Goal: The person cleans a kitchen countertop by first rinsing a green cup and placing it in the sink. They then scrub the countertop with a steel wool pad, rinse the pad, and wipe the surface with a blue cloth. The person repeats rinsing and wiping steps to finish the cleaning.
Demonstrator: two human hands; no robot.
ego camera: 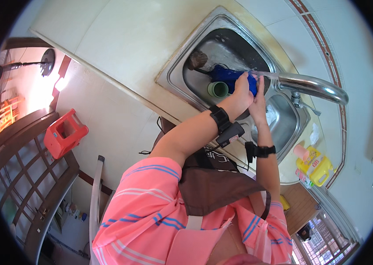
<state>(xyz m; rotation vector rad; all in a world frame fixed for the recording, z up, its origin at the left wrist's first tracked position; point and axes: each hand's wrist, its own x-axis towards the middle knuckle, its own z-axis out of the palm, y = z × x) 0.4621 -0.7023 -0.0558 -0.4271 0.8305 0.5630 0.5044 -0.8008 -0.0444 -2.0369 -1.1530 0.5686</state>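
Note:
Over the larger bowl of a stainless steel sink [173, 78], my left hand [243, 88] grips a wet blue cloth [227, 73]. My right hand [257, 104] holds the cloth's near end from the other side, fingers pointing up along it. Water runs from the curved chrome faucet [315, 84] onto the cloth and my fingertips. Part of the cloth hangs down into the bowl. A green cup [217, 89] stands in the bowl just beside the cloth, left of my left hand. Near the bowl's left wall is a brown scrubber [198, 60], with a dark handle-like piece leading towards the cloth.
The smaller sink bowl [284, 114] lies to the right, with a crumpled translucent plastic piece [270, 114] in it. A yellow detergent jug [315, 165] with a pink cap stands on the counter at right. A red plastic stool [65, 134] is on the floor at left.

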